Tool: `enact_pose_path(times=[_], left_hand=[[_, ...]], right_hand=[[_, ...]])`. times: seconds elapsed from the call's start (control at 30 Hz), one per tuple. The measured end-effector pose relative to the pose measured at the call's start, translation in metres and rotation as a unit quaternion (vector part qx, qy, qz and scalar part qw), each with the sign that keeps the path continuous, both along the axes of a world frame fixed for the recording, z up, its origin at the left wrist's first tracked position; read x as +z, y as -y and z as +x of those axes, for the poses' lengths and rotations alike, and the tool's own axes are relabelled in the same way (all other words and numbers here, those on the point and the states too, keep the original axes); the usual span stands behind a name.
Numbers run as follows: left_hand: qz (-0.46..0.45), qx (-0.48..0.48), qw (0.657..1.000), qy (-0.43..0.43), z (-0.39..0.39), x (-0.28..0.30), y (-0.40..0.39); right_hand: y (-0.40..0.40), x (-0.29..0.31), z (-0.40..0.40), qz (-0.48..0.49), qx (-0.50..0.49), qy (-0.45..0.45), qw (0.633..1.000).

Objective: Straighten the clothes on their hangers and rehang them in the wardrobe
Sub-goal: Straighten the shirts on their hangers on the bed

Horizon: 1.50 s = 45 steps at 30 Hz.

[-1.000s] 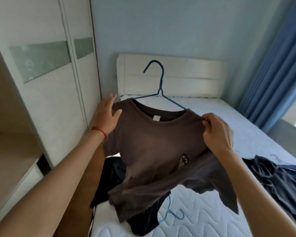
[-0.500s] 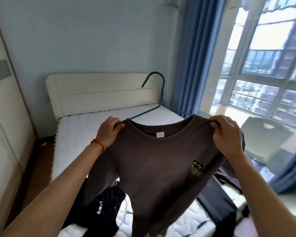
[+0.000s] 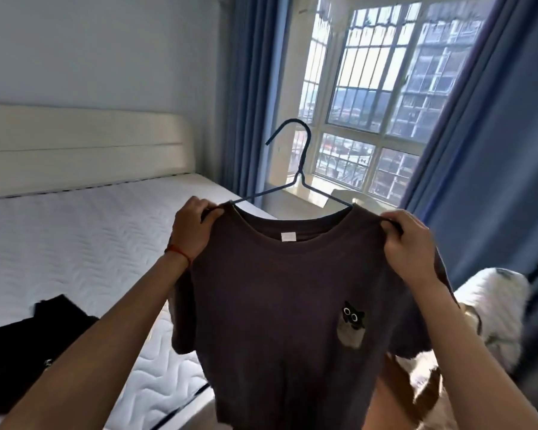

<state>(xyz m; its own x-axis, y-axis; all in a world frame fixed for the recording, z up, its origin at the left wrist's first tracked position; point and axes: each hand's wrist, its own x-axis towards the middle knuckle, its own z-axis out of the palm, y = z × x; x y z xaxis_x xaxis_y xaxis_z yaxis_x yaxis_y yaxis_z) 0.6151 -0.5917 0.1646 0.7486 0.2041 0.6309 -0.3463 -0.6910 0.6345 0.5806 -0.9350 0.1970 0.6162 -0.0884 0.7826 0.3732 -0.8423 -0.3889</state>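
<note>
Left hand [image 3: 190,231] fingers curled, pinching the left shoulder seam of the brown T-shirt [image 3: 280,305]; right hand [image 3: 409,243] fingers clamped on the right shoulder seam. Shirt held up mid-air on a blue wire hanger [image 3: 298,178], hook upright, front hanging flat. Mattress [image 3: 75,243] edge near left; dark garment [image 3: 22,346] lying on it. Window [image 3: 382,88] and curtains [image 3: 491,150] far right.

Hanger [image 3: 298,181] shoulders hidden inside T-shirt [image 3: 280,305]; shirt hem cut by bottom edge. Black garment [image 3: 28,346] cropped at left. White object [image 3: 497,311] at right blurred, unidentifiable.
</note>
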Motion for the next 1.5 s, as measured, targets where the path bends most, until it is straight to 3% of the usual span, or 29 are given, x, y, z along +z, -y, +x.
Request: enact_pose_path(times=[0.17, 0.4, 0.87, 1.2, 1.5], left_hand=[[-0.029, 0.006, 0.999, -0.012, 0.0, -0.015, 0.028], [-0.045, 0.045, 0.998, -0.023, 0.032, -0.045, 0.011], [-0.096, 0.139, 0.982, -0.08, 0.208, -0.113, -0.081], [-0.075, 0.285, 0.947, -0.128, 0.295, -0.159, -0.128], [-0.064, 0.408, 0.904, -0.109, 0.374, -0.141, -0.149]], right_hand=[[0.027, -0.01, 0.013, -0.014, 0.002, -0.006, 1.0], [0.016, -0.048, 0.078, 0.005, 0.047, -0.049, 0.998], [-0.085, -0.116, 0.324, 0.005, 0.145, -0.14, 0.98], [-0.164, -0.175, 0.497, 0.004, 0.258, -0.247, 0.934], [-0.227, -0.178, 0.629, 0.012, 0.347, -0.294, 0.89]])
